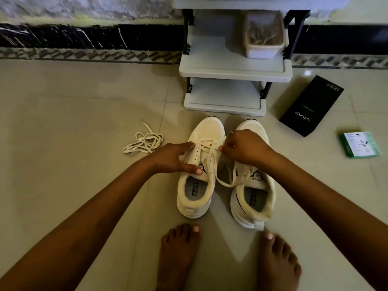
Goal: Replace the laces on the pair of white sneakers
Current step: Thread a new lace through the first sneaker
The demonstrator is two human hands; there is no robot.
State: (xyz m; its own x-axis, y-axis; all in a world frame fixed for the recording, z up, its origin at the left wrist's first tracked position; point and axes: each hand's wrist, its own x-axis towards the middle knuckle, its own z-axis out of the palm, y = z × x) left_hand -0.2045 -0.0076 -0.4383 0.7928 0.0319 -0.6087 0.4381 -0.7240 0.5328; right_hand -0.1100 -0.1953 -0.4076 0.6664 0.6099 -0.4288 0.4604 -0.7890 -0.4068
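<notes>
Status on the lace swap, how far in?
Early-to-mid. One loose lace lies on the floor. Left hand steadies the left sneaker, partly laced near the toe; right hand pinches its lace. Right sneaker looks unlaced, so remaining.

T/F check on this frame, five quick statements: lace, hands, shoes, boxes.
1. A loose lace lies on the floor left of the sneakers. True.
2. The left hand rests on the left sneaker. True.
3. The right hand is flat on the floor. False: it pinches the lace being threaded on the left sneaker.
4. The right sneaker is fully laced and tied. False: its eyelets look empty.
5. The black box sits on the shelf rack. False: it lies on the floor, right of the rack.
</notes>
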